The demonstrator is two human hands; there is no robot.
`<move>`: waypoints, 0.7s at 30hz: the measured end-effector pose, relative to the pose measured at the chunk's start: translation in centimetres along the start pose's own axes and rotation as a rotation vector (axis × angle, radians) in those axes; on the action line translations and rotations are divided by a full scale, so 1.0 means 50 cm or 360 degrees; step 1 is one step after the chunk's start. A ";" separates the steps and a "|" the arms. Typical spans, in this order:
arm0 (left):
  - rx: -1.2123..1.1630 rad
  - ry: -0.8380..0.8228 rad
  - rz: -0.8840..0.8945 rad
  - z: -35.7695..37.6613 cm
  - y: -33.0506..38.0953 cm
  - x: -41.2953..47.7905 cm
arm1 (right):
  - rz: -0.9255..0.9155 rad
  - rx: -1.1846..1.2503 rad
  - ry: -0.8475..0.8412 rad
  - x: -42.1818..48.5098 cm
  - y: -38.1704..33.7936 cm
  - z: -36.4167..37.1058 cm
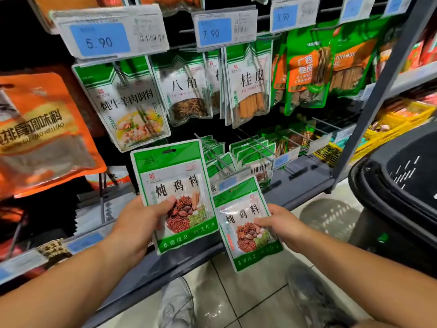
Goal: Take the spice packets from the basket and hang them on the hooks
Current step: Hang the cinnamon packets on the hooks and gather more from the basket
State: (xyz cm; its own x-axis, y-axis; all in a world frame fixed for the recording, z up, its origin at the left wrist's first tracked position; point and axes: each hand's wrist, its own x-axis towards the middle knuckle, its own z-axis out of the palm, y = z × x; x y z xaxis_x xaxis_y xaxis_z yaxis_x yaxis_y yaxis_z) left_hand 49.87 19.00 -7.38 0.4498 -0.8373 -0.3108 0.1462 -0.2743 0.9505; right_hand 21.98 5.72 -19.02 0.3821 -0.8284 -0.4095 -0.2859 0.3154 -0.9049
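Out to the left of the grip, a big orange packet is seen hanging on the rack. A green and white spice packet is held up by the left hand. Its left edge is pinched, with the thumb pressed on the front and the other fingers tucked behind. The slot at its top is held in the air. Just above it, another green packet is hung under a blue price tag marked 5.90. Right beside the first packet, and a little lower, a second spice packet of the same kind is held by the right hand. Its right edge is pinched between the thumb on the front and the fingers behind, and it is tipped a bit to the left. The edges of the two packets are seen side by side; whether they touch cannot be told. Behind and above the right hand's packet, rows of metal hooks are seen, with more green packets hung on them. Well off to the right of the right hand, a black basket is seen, and what is inside it cannot be told.
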 end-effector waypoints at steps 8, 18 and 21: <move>-0.0048 -0.0037 -0.0015 0.009 0.019 -0.020 | 0.0077 -0.0012 0.0053 0.005 -0.008 0.008; -0.0023 -0.0051 -0.0032 0.009 0.024 -0.035 | 0.0057 0.0114 -0.0027 0.013 -0.003 0.011; -0.0022 -0.0045 -0.0033 0.012 0.023 -0.034 | 0.0044 0.0142 -0.0037 0.018 0.000 0.006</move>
State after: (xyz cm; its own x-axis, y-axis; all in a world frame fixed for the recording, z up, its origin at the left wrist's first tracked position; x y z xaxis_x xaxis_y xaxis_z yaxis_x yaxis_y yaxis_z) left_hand 48.75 19.84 -5.77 0.4216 -0.8445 -0.3304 0.1675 -0.2856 0.9436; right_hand 22.60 5.14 -19.41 0.3957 -0.8083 -0.4359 -0.2173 0.3787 -0.8996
